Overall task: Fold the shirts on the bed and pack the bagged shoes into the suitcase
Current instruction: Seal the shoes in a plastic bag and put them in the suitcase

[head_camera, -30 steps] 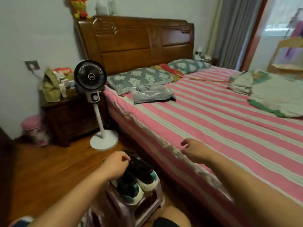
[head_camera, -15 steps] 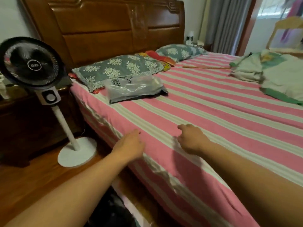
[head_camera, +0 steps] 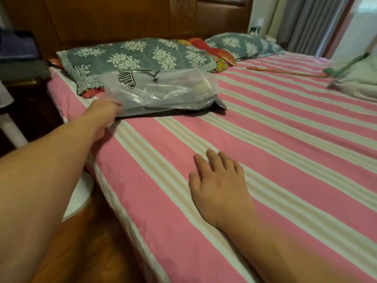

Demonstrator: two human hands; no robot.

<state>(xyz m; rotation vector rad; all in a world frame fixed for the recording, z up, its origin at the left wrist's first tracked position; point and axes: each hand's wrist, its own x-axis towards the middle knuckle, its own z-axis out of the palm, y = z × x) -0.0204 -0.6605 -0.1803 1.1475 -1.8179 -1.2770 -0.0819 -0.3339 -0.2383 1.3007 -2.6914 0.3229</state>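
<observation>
A clear plastic bag (head_camera: 163, 92) with black print and dark contents lies on the pink striped bed (head_camera: 265, 160), in front of the near pillow. My left hand (head_camera: 102, 113) is at the bag's near left corner; the thumb lies on top of the plastic and the fingers are hidden under it. My right hand (head_camera: 220, 186) rests flat on the sheet, fingers spread, well short of the bag. A heap of pale green and white clothes (head_camera: 359, 82) lies at the bed's far right edge. No suitcase is in view.
Two grey floral pillows (head_camera: 132, 56) sit against the wooden headboard (head_camera: 122, 17). A dark nightstand (head_camera: 24, 94) stands left of the bed, with a fan's white base (head_camera: 79, 197) on the wooden floor beside it. Grey curtains (head_camera: 306, 21) hang at the back right.
I have leaned in over the bed. My left hand left the shoes on the stool and reached forward to the bag's corner. My right hand opened flat on the sheet.
</observation>
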